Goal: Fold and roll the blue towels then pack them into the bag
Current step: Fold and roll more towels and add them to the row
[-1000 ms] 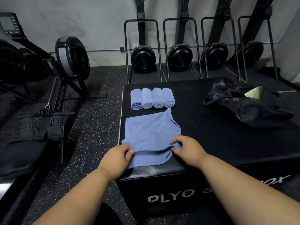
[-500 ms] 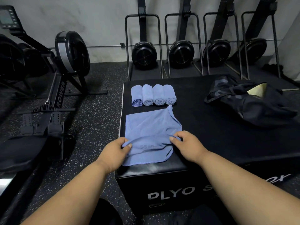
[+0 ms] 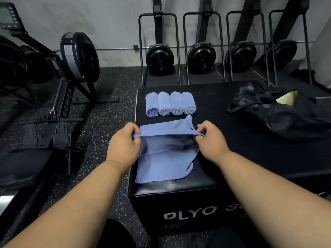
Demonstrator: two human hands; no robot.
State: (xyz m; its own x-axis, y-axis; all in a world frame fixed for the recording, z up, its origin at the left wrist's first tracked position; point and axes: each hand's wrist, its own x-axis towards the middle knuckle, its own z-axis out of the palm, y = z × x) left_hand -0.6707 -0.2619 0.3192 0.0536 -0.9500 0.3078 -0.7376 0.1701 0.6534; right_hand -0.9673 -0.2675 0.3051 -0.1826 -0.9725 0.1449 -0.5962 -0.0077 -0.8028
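Note:
A flat blue towel (image 3: 164,158) lies on the left part of the black plyo box (image 3: 232,140). My left hand (image 3: 123,145) pinches the towel's left side and my right hand (image 3: 209,140) pinches its right side, holding a raised fold stretched between them. The near edge hangs toward the box's front. Behind it, several rolled blue towels (image 3: 170,104) lie side by side in a row. A black bag (image 3: 279,113) lies crumpled at the right of the box, its mouth open on a pale lining.
A rowing machine (image 3: 68,90) stands on the speckled floor to the left. Several upright machines with black flywheels (image 3: 159,58) stand along the grey back wall behind the box. The box's left edge runs just beside my left hand.
Both hands have lifted the towel's middle and carried it away from me toward the rolled towels, raising a taut fold. Earlier they pinched it low near the front edge.

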